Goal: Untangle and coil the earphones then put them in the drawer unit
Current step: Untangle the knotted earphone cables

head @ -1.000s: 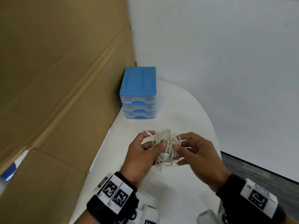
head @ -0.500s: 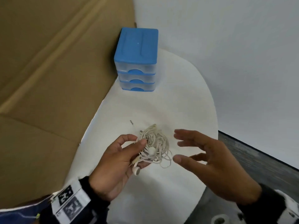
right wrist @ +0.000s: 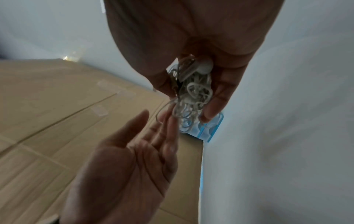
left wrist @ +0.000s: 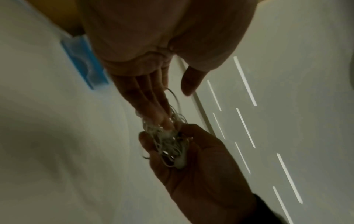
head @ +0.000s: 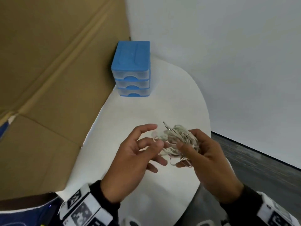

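The white earphones (head: 177, 139) are a tangled bunch held above the white table (head: 130, 118). My right hand (head: 189, 144) grips the bunch between thumb and curled fingers, and an earbud (right wrist: 205, 66) lies against its palm. My left hand (head: 156, 136) is spread beside it, fingertips (right wrist: 170, 118) touching a loose loop of cable (right wrist: 162, 110). The jack plug (head: 166, 125) sticks up from the bunch. The blue-topped drawer unit (head: 132, 69) stands at the table's far side, its three clear drawers closed. The bunch (left wrist: 168, 144) also shows in the left wrist view.
A large cardboard sheet (head: 48, 79) leans along the table's left side, touching the drawer unit. A white wall (head: 228, 62) rises behind and to the right. Dark floor (head: 260, 168) lies beyond the table's right edge.
The tangled earphones passed from my left hand to my right. The left hand let go and spread open; the right hand, open half a second ago, closed round the bunch.
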Tool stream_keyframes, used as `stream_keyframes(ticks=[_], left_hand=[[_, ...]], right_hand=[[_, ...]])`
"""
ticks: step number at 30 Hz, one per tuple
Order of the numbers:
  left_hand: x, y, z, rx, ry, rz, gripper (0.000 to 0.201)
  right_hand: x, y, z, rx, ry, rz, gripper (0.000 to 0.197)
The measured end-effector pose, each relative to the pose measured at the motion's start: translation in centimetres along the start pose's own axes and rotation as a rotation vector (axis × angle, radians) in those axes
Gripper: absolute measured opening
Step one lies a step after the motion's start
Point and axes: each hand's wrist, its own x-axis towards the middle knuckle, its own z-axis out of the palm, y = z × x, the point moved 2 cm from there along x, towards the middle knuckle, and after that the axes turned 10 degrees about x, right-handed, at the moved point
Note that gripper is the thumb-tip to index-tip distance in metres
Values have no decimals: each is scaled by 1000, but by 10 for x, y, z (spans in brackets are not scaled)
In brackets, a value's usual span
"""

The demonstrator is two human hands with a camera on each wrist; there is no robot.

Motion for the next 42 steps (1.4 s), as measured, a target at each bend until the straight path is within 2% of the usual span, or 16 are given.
stream_keyframes(ticks=[2, 5, 8, 10, 12, 16, 19, 23, 26, 29, 33, 37, 42], left_hand=[[-5, -6, -6, 173, 87, 58, 51], [-10, -14, -8, 358, 33, 106, 64], [-11, -14, -3, 213, -143, 81, 69], [-11, -13, 0, 67, -198, 50, 71], [-10, -10, 1, -9, -155, 40, 62], [-7, -10, 0, -74, -21, -24, 19], [-6, -11, -1, -38, 46, 2, 5], [-5, -12, -3, -26, 100, 20, 11], [-4, -12, -4, -5, 113, 23, 12], [-5, -13, -2, 8, 118, 25, 10], [-7, -12, -1, 5, 78, 30, 4], [-10, -10, 4, 20, 32, 32, 25], [-9, -16, 7, 30, 78, 30, 6]], right_hand=[[-3, 1, -1, 134, -45, 83, 4], [-8, -2, -3, 221, -72, 180, 13], [-8, -4, -3, 284, -73, 213, 28], [-8, -5, -3, 280, -70, 204, 37], [-7, -6, -1, 259, -67, 194, 37], [-9, -1, 9, 252, -107, 172, 25], [-8, 5, 15, 260, -127, 114, 24], [-3, 4, 11, 235, -76, 6, 11], [-2, -2, 7, 87, -31, -98, 20], [-6, -7, 7, -80, -69, -189, 24], [-9, -8, 11, -109, -121, -199, 24], [-7, -8, 9, -153, -78, -229, 20], [-8, -8, 8, -211, -75, -223, 18]])
